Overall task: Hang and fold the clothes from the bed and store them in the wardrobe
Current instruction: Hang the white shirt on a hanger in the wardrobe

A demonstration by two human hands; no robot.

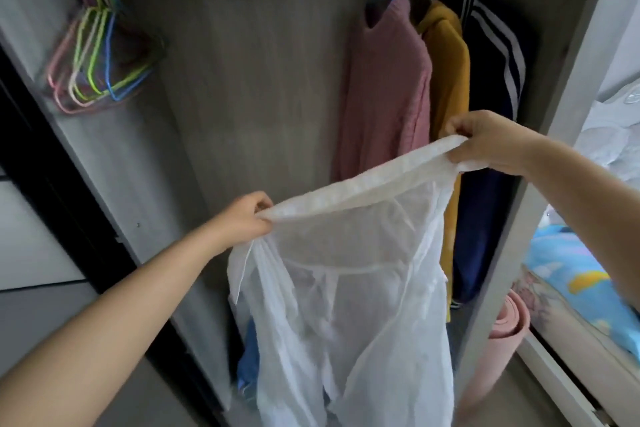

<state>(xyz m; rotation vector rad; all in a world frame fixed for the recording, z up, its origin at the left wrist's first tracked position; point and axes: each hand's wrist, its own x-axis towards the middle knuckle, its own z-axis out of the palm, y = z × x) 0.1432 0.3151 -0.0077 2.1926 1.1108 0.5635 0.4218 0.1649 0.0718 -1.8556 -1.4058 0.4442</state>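
While you hold the thin, sheer white garment (346,288) stretched by its top band in front of the open grey wood-grain wardrobe (242,80), the head view suggests a few risks. Your left hand (244,218) pinches one end of the band and your right hand (491,142) pinches the other, higher end; both are closed on fabric, none on a hanger. The cloth looks light, slippery and semi-transparent, with a thicker textured band on top and loose folds below. A weak pinch on either end could let it slide down onto the blue clothing (249,357) at the wardrobe bottom.

The bunch of thin coloured wire hangers (93,59) hangs at upper left, well apart from both hands. Reaching for one means freeing a hand, and the garment would then sag from a single point and could twist.

On the right hang a pink ribbed knit top (384,87), a mustard yellow garment (446,55) and a navy jacket with white stripes (495,52), close together; your right hand is near them, so the sheer cloth could snag there. A rolled pink mat (498,340) leans beside the wardrobe, next to the bed with a blue patterned cover (571,281).
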